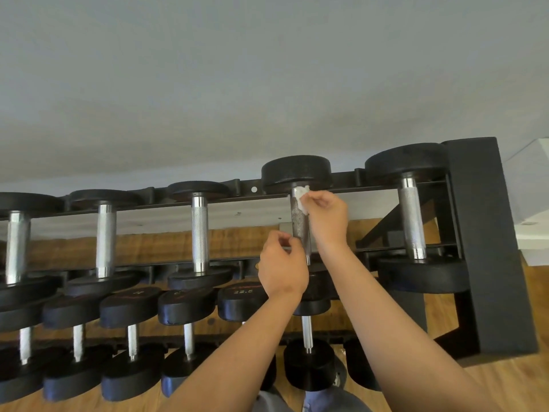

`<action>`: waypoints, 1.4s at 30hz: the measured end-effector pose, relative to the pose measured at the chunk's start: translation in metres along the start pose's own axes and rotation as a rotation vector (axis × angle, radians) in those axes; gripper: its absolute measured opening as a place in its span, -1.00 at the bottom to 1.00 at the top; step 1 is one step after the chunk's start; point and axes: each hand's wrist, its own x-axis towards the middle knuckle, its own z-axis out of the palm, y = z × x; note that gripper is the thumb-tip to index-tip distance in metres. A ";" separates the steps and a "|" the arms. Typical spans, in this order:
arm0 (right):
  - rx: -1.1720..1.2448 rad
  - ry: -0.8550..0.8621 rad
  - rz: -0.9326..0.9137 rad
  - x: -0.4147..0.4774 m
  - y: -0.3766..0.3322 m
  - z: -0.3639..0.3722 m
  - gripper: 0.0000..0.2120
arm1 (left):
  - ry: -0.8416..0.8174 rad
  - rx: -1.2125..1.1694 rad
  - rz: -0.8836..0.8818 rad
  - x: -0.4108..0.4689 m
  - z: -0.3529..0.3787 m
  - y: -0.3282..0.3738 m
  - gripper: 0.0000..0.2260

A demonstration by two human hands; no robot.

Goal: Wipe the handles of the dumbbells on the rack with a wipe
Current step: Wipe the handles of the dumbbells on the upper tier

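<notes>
The right hand (325, 215) pinches a crumpled white wipe (302, 197) on a shiny metal dumbbell handle (300, 224). The left hand (282, 266) curls beside it, hold unclear.

Dumbbell handles (199, 230) are bright metal — rough knurling mid-grip, polished smooth ends. Heads (297, 171) and rack (481, 233) look matt black, finely grained. The wipe (301, 197) is soft, crumpled white; the floor (520, 382), satin wood.

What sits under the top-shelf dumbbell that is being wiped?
Below the knurled steel handle, where the right hand holds a crumpled white wipe, a lower row of black round-headed dumbbells shows, one chrome handle directly beneath. The left hand and forearm cover part of its upper head.
</notes>
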 end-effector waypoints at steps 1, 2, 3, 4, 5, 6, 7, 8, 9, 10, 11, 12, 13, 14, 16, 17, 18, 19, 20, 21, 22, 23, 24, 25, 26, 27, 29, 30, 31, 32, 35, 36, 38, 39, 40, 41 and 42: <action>-0.019 0.000 -0.040 -0.005 0.001 0.000 -0.86 | 0.000 0.003 0.003 0.001 0.000 0.000 -0.93; -0.024 0.008 -0.067 -0.008 0.003 0.000 -0.88 | -0.001 0.004 0.005 0.001 0.000 0.000 -0.93; -0.019 0.025 -0.074 -0.009 0.003 0.001 -0.91 | -0.004 0.006 0.005 0.001 0.000 0.001 -0.92; -0.007 0.043 -0.063 -0.007 0.002 0.002 -0.94 | -0.005 0.006 0.006 0.000 0.000 0.001 -0.92; 0.009 0.055 -0.036 -0.003 0.000 0.002 -0.95 | -0.004 0.005 0.008 0.000 0.000 0.001 -0.92; 0.032 0.061 0.005 0.000 -0.001 0.002 -0.96 | -0.002 0.005 0.009 0.000 0.000 0.001 -0.92; 0.076 0.063 0.058 0.003 -0.002 0.001 -0.94 | 0.000 0.005 0.008 0.000 0.000 0.000 -0.92; 0.135 0.057 0.113 0.004 -0.004 0.000 -0.90 | 0.003 0.002 0.006 0.001 0.001 0.000 -0.92; 0.190 0.046 0.166 0.004 -0.005 0.000 -0.86 | 0.005 -0.002 0.005 0.002 0.001 0.000 -0.92; 0.223 0.028 0.209 0.003 -0.006 -0.001 -0.83 | 0.005 -0.005 0.005 0.002 0.002 0.001 -0.92; 0.218 0.001 0.235 0.001 -0.005 -0.001 -0.81 | 0.005 -0.006 0.007 0.002 0.002 0.001 -0.92; 0.179 -0.029 0.237 -0.001 -0.005 0.001 -0.81 | 0.006 -0.007 0.010 0.002 0.002 0.001 -0.92; 0.130 -0.051 0.220 -0.003 -0.003 0.003 -0.81 | 0.006 -0.006 0.012 0.002 0.002 0.001 -0.92; 0.088 -0.055 0.187 -0.004 -0.002 0.004 -0.82 | 0.006 -0.002 0.013 0.002 0.002 0.001 -0.92; 0.015 -0.002 0.084 -0.005 -0.001 0.005 -0.86 | 0.004 0.002 0.013 0.001 0.001 0.000 -0.91; -0.019 0.032 0.031 -0.005 -0.001 0.005 -0.88 | 0.002 0.001 0.012 0.001 0.001 0.000 -0.92; -0.044 0.064 -0.015 -0.005 -0.001 0.005 -0.90 | 0.000 0.001 0.011 0.001 0.001 0.000 -0.92; -0.053 0.093 -0.045 -0.005 -0.002 0.006 -0.91 | -0.002 0.001 0.010 0.001 0.001 0.000 -0.93; -0.040 0.119 -0.052 -0.003 -0.003 0.006 -0.91 | -0.002 0.002 0.011 0.001 0.001 0.000 -0.93; 0.001 0.141 -0.030 -0.002 -0.003 0.006 -0.91 | -0.001 0.004 0.013 0.002 0.002 0.000 -0.93; 0.061 0.161 0.022 0.001 -0.003 0.007 -0.91 | 0.002 0.005 0.013 0.002 0.002 0.000 -0.93; 0.139 0.166 0.099 0.002 -0.003 0.008 -0.91 | 0.003 0.004 0.011 0.002 0.002 0.000 -0.93; 0.201 0.157 0.170 0.002 -0.004 0.008 -0.90 | 0.004 0.003 0.009 0.002 0.002 -0.001 -0.93; 0.220 0.143 0.200 0.000 -0.003 0.009 -0.90 | 0.004 0.004 0.007 0.002 0.002 -0.001 -0.93; 0.193 0.133 0.180 -0.004 -0.002 0.010 -0.90 | 0.003 0.005 0.007 0.001 0.002 -0.001 -0.92; 0.159 0.127 0.136 -0.008 -0.002 0.011 -0.90 | 0.002 0.003 0.011 0.002 0.002 -0.001 -0.92; 0.152 0.122 0.107 -0.009 -0.004 0.011 -0.92 | 0.000 -0.001 0.020 0.003 0.002 0.000 -0.91; 0.166 0.106 0.150 -0.005 -0.006 0.011 -0.92 | 0.001 -0.001 0.024 0.004 0.002 0.000 -0.91; 0.195 0.075 0.216 0.000 -0.009 0.012 -0.89 | 0.003 0.002 0.025 0.004 0.002 0.000 -0.92; 0.205 0.040 0.269 0.004 -0.009 0.011 -0.87 | 0.005 0.007 0.023 0.004 0.002 0.000 -0.92; 0.140 0.015 0.200 -0.008 -0.005 0.007 -0.92 | 0.003 0.024 0.023 0.002 0.001 -0.002 -0.92; 0.119 0.017 0.163 -0.014 -0.002 0.005 -0.94 | 0.002 0.026 0.021 0.002 0.001 -0.002 -0.92; 0.091 0.009 0.165 -0.013 0.001 0.000 -0.92 | 0.000 0.023 0.021 0.002 0.001 -0.001 -0.92; 0.084 -0.009 0.202 -0.006 -0.004 -0.001 -0.92 | -0.001 0.017 0.018 0.003 0.002 0.000 -0.93; 0.075 -0.035 0.244 0.001 -0.010 -0.001 -0.91 | -0.001 0.011 0.013 0.003 0.001 0.000 -0.93; 0.059 -0.065 0.273 0.007 -0.014 -0.001 -0.90 | -0.001 0.002 0.007 0.003 0.001 0.001 -0.93; 0.049 -0.084 0.279 0.010 -0.015 0.000 -0.89 | -0.002 -0.003 0.001 0.002 0.001 0.000 -0.93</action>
